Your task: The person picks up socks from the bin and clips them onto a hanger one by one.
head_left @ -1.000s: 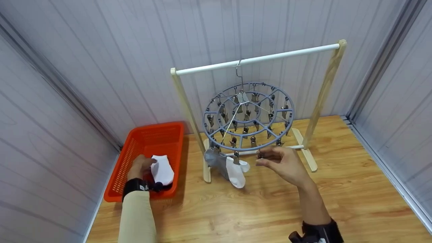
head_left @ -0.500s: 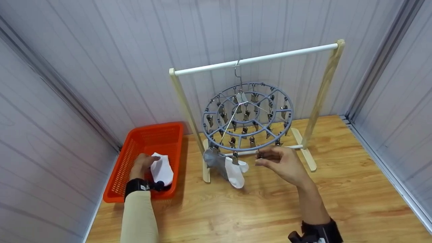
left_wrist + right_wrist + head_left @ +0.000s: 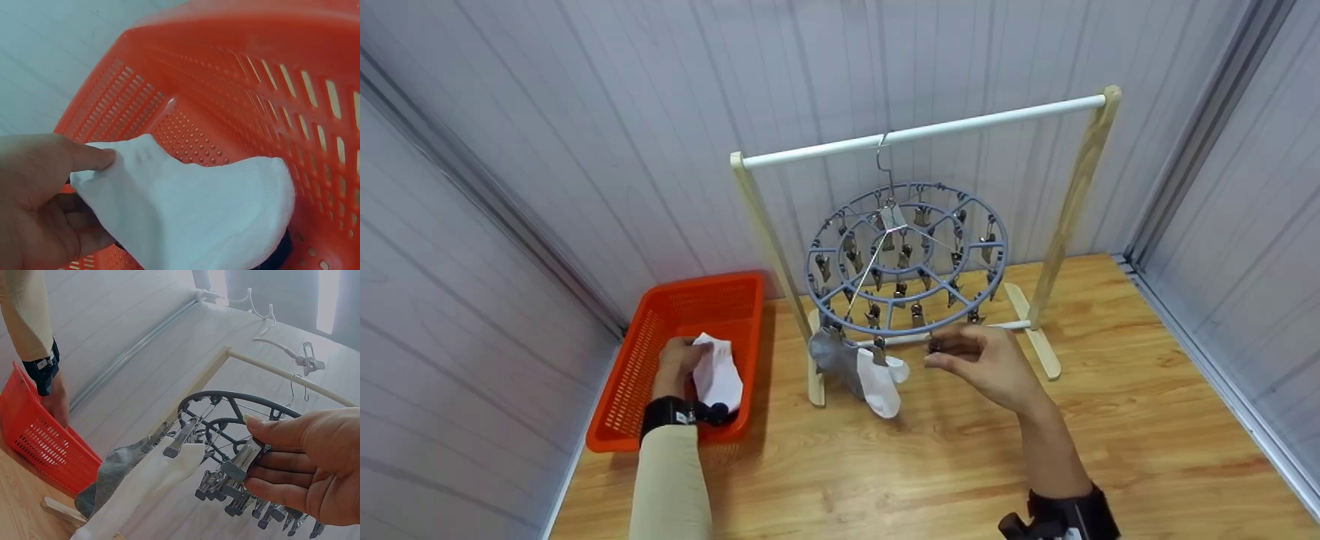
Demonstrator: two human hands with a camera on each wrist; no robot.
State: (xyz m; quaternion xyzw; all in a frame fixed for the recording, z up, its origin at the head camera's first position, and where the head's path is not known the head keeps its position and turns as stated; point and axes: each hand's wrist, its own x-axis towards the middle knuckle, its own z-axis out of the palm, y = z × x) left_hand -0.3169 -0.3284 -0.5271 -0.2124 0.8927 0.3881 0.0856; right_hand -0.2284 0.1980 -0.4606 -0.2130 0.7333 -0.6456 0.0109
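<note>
In the left wrist view my left hand (image 3: pixel 50 197) pinches a white sock (image 3: pixel 191 208) by its edge, thumb on top, inside the orange basket (image 3: pixel 619 360). My right hand (image 3: pixel 986 360) is at the front rim of the round grey clip hanger (image 3: pixel 1005 247). Its thumb and fingers pinch a metal clip (image 3: pixel 246 460), seen in the right wrist view with nothing between its tips. To the left of that clip, a white sock (image 3: pixel 152 484) and a grey sock (image 3: pixel 107 478) hang from the rim's clips.
The hanger hooks over the white bar (image 3: pixel 997 120) of a wooden stand (image 3: pixel 1076 195), with several other clips dangling from it. Something dark (image 3: pixel 720 412) lies under the sock in the basket. Panelled walls (image 3: pixel 660 150) enclose the wooden surface (image 3: pixel 885 480).
My left hand has gripped the white sock and shifted it slightly up within the basket. The right hand stays at the same clip; the whole head view has drifted a little.
</note>
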